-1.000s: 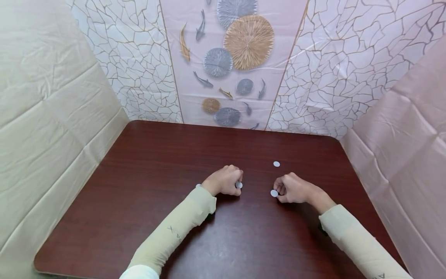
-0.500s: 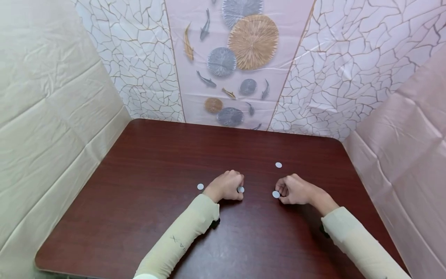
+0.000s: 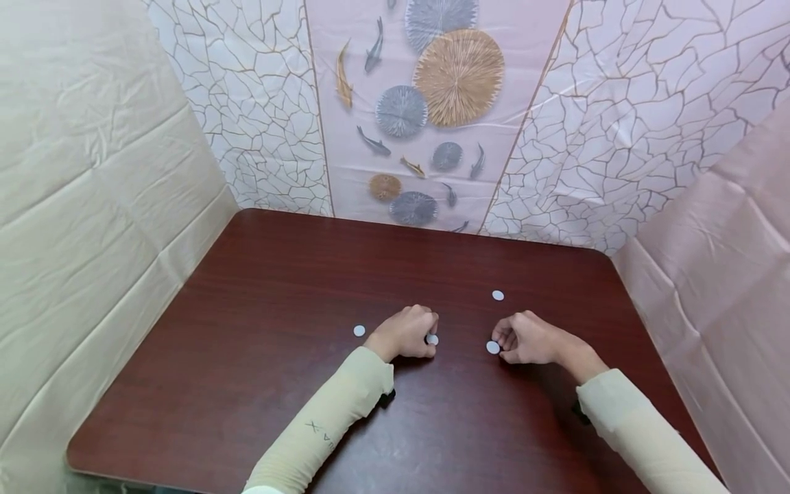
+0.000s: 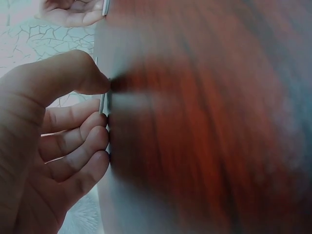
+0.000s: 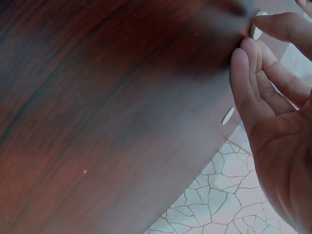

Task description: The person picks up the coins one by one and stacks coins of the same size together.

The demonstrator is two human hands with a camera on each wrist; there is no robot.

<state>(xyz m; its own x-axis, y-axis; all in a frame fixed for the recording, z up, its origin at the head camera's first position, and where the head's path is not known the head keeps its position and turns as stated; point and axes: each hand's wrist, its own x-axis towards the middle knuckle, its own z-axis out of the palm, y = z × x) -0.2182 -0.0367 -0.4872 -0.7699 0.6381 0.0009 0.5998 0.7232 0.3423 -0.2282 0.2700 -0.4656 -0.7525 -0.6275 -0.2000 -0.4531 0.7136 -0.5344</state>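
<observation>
My left hand is low over the brown table, fingers curled, with a small white disc between thumb and fingers. In the left wrist view this disc shows edge-on beside the thumb tip. Facing it, my right hand pinches another white disc at its edge, the disc lying flat at the tabletop. From the right wrist, the thumb tip overlaps that disc. Two more white discs lie flat: one left of my left wrist, one beyond my right hand.
The dark red-brown table has rounded corners. A patterned white and pink cloth stands at its far edge, with pale cloth walls along the left and right sides.
My left hand and its disc have shifted slightly nearer me, uncovering the disc by the left wrist. The right hand and its disc stay nearly still. The head view has moved a little.
</observation>
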